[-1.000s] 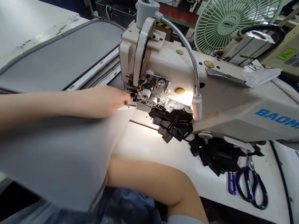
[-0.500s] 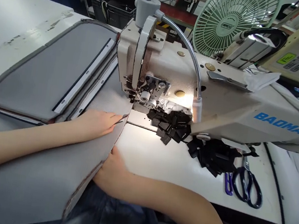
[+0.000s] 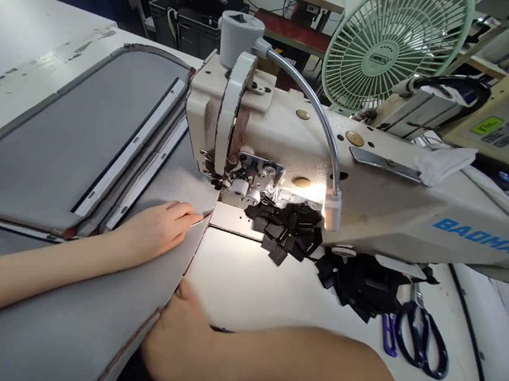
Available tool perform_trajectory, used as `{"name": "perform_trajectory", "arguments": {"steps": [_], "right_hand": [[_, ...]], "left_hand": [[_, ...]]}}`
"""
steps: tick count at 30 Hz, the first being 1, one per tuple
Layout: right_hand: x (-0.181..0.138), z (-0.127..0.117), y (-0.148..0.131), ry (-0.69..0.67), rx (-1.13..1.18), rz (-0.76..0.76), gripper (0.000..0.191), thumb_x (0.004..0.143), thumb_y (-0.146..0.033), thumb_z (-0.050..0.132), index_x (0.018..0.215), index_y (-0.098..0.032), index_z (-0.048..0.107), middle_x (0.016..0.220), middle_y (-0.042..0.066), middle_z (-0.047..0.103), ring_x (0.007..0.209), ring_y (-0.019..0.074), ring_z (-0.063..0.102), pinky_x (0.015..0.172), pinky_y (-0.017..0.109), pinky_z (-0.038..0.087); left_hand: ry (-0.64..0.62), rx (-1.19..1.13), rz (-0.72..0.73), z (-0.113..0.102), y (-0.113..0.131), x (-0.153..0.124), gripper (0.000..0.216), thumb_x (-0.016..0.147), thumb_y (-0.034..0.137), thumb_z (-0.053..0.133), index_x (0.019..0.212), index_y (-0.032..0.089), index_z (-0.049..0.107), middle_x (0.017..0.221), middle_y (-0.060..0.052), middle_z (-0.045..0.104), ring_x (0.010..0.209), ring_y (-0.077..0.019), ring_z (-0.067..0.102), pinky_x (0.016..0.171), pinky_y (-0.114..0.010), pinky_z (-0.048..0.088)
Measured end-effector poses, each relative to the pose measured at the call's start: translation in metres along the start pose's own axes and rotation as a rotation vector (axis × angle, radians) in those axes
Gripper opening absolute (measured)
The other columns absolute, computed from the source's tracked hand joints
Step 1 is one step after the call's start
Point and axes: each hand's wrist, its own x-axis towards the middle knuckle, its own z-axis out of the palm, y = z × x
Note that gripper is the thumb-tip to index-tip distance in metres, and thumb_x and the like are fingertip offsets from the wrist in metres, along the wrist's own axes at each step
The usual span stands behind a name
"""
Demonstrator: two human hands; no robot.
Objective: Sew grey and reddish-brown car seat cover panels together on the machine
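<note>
A large grey fabric panel (image 3: 51, 307) with a reddish-brown bound edge runs under the head of a sewing machine (image 3: 237, 176). Close to the machine's foot, my left hand (image 3: 158, 228) rests on the panel, its fingers pressed together on the fabric near the edge. A small pale and dark sliver shows at those fingertips; I cannot make out what it is. Lower down, my right hand (image 3: 181, 337) grips the panel's edge, thumb on top and the other fingers hidden underneath. A grey section with white strips (image 3: 131, 149) lies folded beyond my left hand.
Right of the foot lie piles of small black pieces (image 3: 290, 226). Dark-handled scissors (image 3: 422, 341) and a purple-handled tool (image 3: 389, 334) are on the white table (image 3: 241, 289). A lit gooseneck lamp (image 3: 332, 210) hangs over the bed. Behind stands a green fan (image 3: 379, 60).
My right hand has moved down and slightly left along the fabric edge. The whole view has shifted, so machine and panel sit lower in the picture. My left hand stays near the foot.
</note>
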Motion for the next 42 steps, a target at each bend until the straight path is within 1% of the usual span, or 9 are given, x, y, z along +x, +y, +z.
{"name": "perform_trajectory", "arguments": {"steps": [2, 4, 11, 19, 25, 29, 33, 38, 42], "right_hand": [[-0.005, -0.004, 0.002, -0.021, -0.017, -0.091, 0.018, 0.084, -0.006, 0.055, 0.075, -0.019, 0.063, 0.074, 0.001, 0.068, 0.082, 0.0175, 0.055, 0.088, 0.035, 0.047], [-0.008, -0.007, 0.006, -0.037, -0.032, -0.123, 0.008, 0.079, -0.015, 0.064, 0.073, -0.020, 0.063, 0.071, 0.001, 0.067, 0.083, 0.0206, 0.054, 0.090, 0.041, 0.046], [-0.002, -0.008, 0.028, -0.056, -0.035, -0.126, 0.029, 0.085, -0.016, 0.057, 0.057, -0.023, 0.054, 0.060, 0.000, 0.058, 0.075, 0.0182, 0.049, 0.085, 0.037, 0.044], [0.008, -0.022, 0.047, 0.008, -0.062, -0.110, 0.021, 0.082, -0.019, 0.059, 0.061, -0.021, 0.055, 0.057, -0.001, 0.055, 0.070, 0.0178, 0.044, 0.081, 0.042, 0.038], [0.011, -0.040, 0.047, 0.007, -0.085, -0.076, 0.016, 0.081, -0.018, 0.058, 0.065, -0.020, 0.057, 0.064, 0.000, 0.059, 0.077, 0.0194, 0.046, 0.084, 0.043, 0.036], [0.008, -0.037, 0.048, 0.012, -0.075, -0.075, 0.017, 0.085, -0.017, 0.056, 0.068, -0.020, 0.059, 0.072, 0.000, 0.063, 0.083, 0.0187, 0.047, 0.091, 0.042, 0.034], [0.009, -0.030, 0.051, 0.023, -0.080, -0.077, 0.018, 0.086, -0.017, 0.057, 0.068, -0.020, 0.057, 0.069, -0.001, 0.062, 0.080, 0.0181, 0.045, 0.092, 0.042, 0.033], [0.010, -0.025, 0.052, 0.051, -0.110, -0.084, 0.019, 0.085, -0.016, 0.057, 0.067, -0.020, 0.056, 0.067, -0.001, 0.060, 0.079, 0.0183, 0.045, 0.087, 0.042, 0.034], [0.010, -0.024, 0.053, 0.068, -0.131, -0.112, 0.018, 0.084, -0.015, 0.057, 0.067, -0.020, 0.057, 0.067, -0.001, 0.059, 0.079, 0.0192, 0.044, 0.081, 0.043, 0.034]], "left_hand": [[0.019, 0.012, 0.009, 0.000, 0.000, 0.001, 0.039, 0.094, 0.006, 0.040, 0.127, 0.012, 0.058, 0.106, -0.009, 0.065, 0.096, -0.0197, 0.062, 0.088, -0.033, 0.054], [0.019, 0.020, 0.015, 0.001, -0.002, 0.003, 0.039, 0.093, 0.004, 0.041, 0.126, 0.012, 0.059, 0.105, -0.008, 0.065, 0.094, -0.0193, 0.062, 0.086, -0.032, 0.054], [-0.035, 0.041, -0.018, 0.005, -0.014, 0.022, 0.033, 0.090, 0.005, 0.044, 0.113, 0.014, 0.065, 0.106, -0.010, 0.064, 0.096, -0.0214, 0.062, 0.084, -0.033, 0.054], [-0.058, 0.080, -0.034, 0.009, -0.030, 0.041, 0.035, 0.089, 0.004, 0.042, 0.114, 0.013, 0.065, 0.109, -0.011, 0.065, 0.098, -0.0237, 0.062, 0.087, -0.037, 0.054], [0.018, 0.135, -0.001, 0.010, -0.031, 0.044, 0.036, 0.092, 0.007, 0.044, 0.121, 0.012, 0.062, 0.112, -0.013, 0.064, 0.101, -0.0248, 0.060, 0.090, -0.037, 0.052], [-0.010, 0.229, 0.095, 0.011, -0.026, 0.040, 0.041, 0.094, 0.006, 0.042, 0.129, 0.015, 0.060, 0.122, -0.012, 0.065, 0.103, -0.0247, 0.059, 0.088, -0.037, 0.049], [-0.028, 0.262, 0.135, 0.011, -0.024, 0.038, 0.040, 0.095, 0.007, 0.043, 0.130, 0.016, 0.062, 0.128, -0.010, 0.066, 0.104, -0.0248, 0.058, 0.084, -0.037, 0.049], [0.009, 0.280, 0.124, 0.010, -0.021, 0.038, 0.039, 0.093, 0.007, 0.046, 0.126, 0.016, 0.064, 0.125, -0.011, 0.066, 0.104, -0.0254, 0.058, 0.086, -0.039, 0.050], [0.027, 0.262, 0.070, 0.009, -0.020, 0.040, 0.039, 0.091, 0.007, 0.045, 0.124, 0.015, 0.065, 0.113, -0.013, 0.067, 0.101, -0.0258, 0.058, 0.088, -0.039, 0.052]]}}
